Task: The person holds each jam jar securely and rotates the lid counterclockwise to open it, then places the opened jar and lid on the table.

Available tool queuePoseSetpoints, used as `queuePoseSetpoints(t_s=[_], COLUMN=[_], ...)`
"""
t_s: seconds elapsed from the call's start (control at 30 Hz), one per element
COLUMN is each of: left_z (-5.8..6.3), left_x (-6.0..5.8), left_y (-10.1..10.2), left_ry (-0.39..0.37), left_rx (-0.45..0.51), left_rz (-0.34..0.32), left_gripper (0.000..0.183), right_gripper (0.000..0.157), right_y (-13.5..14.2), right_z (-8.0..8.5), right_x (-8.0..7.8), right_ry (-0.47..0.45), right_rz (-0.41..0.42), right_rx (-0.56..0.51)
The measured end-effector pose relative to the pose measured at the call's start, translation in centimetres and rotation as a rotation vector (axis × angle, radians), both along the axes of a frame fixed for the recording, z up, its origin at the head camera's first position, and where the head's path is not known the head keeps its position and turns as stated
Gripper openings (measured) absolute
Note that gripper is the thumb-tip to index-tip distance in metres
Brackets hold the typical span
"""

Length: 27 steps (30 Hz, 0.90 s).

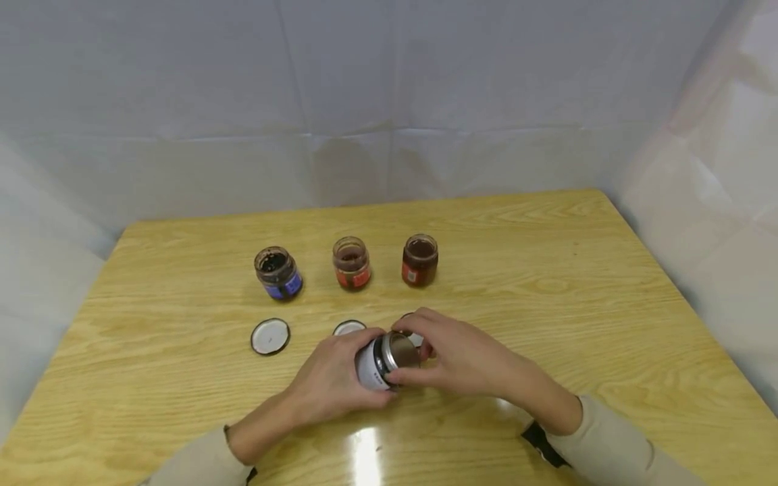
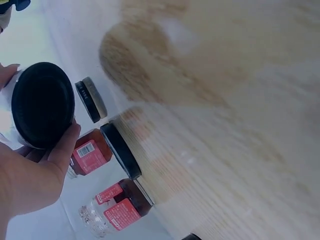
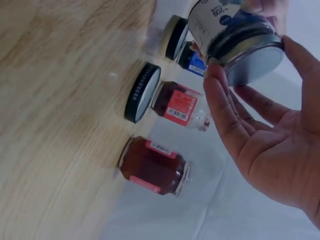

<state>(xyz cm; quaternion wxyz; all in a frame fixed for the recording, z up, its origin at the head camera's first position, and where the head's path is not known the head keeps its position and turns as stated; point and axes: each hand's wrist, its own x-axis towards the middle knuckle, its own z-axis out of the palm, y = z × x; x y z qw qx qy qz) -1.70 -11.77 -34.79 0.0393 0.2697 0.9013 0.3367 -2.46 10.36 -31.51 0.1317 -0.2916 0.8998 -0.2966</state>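
My left hand (image 1: pixel 340 371) grips a white-labelled jar (image 1: pixel 369 368) around its side, holding it tilted with the top toward the right. A silver lid (image 1: pixel 402 351) caps that end; its flat face shows in the right wrist view. Thumb and fingers of my right hand (image 1: pixel 464 354) pinch the lid's rim from opposite sides. In the left wrist view the jar's black round base (image 2: pixel 44 105) faces the camera. Behind the hands lie a left lid (image 1: pixel 270 336) and a middle lid (image 1: pixel 349 327), pale insides up. A right lid (image 1: pixel 417 339) is mostly hidden by my right hand.
Three uncapped jars stand in a row farther back: a blue-labelled jar (image 1: pixel 278 273), a red-labelled jar (image 1: pixel 351 263) and a dark red jar (image 1: pixel 420 260). The wooden table (image 1: pixel 547 270) ends at a pale sheet (image 1: pixel 389 101) behind, with more sheeting at both sides.
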Motion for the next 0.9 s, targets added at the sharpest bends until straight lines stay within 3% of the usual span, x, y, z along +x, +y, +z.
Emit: queuePoseSetpoints(t_s=[0.17, 0.43, 0.7, 0.8, 0.9], left_z=[0.0, -0.2, -0.4, -0.4, -0.4], left_x=[0.1, 0.2, 0.2, 0.2, 0.3], left_y=[-0.1, -0.2, -0.6, -0.6, -0.5], left_ry=[-0.015, -0.026, -0.078, -0.062, -0.021], left_rx=[0.040, 0.078, 0.088, 0.080, 0.058], left_rz=[-0.040, -0.054, -0.086, -0.084, -0.060], left_gripper=[0.062, 0.064, 0.070, 0.068, 0.066], right_gripper=[0.055, 0.056, 0.061, 0.068, 0.073], right_y=[0.2, 0.8, 1.2, 1.0, 0.6], right_z=[-0.2, -0.3, -0.4, -0.4, -0.5], right_x=[-0.1, -0.5, -1.0, -0.8, -0.4], right_ry=[-0.001, 0.047, 0.107, 0.093, 0.050], right_rz=[0.033, 0.155, 0.285, 0.254, 0.161], right_rx=[-0.058, -0.128, -0.122, -0.090, -0.041])
